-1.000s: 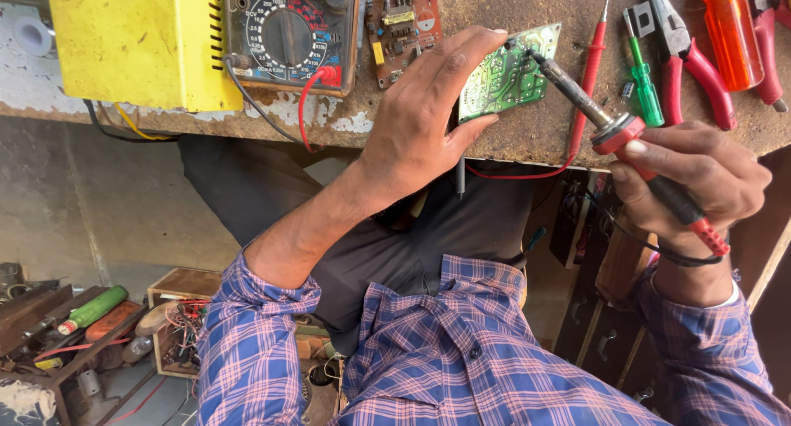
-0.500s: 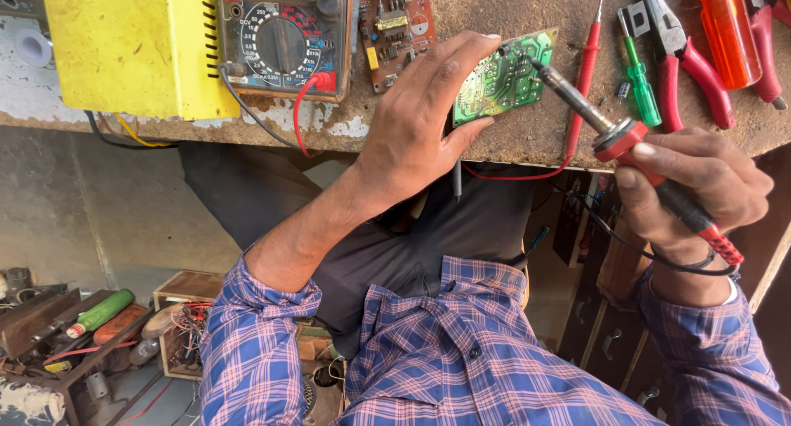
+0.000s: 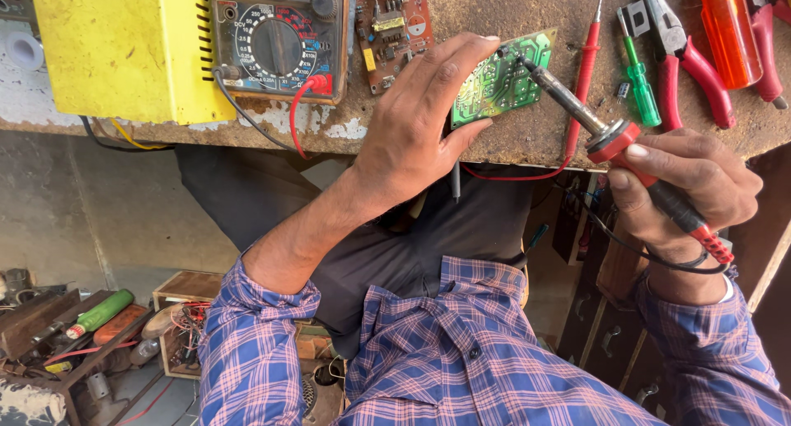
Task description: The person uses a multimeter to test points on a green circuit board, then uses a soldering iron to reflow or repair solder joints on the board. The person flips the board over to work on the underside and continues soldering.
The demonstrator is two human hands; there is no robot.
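Green circuit board (image 3: 503, 84) lay tilted on the brown worktop (image 3: 494, 6), pinched at its near edge by the left grip (image 3: 420, 129), thumb under and fingers over it. Just right of that grip, the soldering iron (image 3: 614, 142) slanted down onto the board's far corner, its tip touching there. The right grip (image 3: 684, 183) was clenched around the iron's red handle (cable trailing past the wrist). Beyond the left grip sat a multimeter (image 3: 276, 39) beside a yellow box (image 3: 119, 47); beyond the right grip lay a green screwdriver (image 3: 638, 84) and red-handled pliers (image 3: 680, 55).
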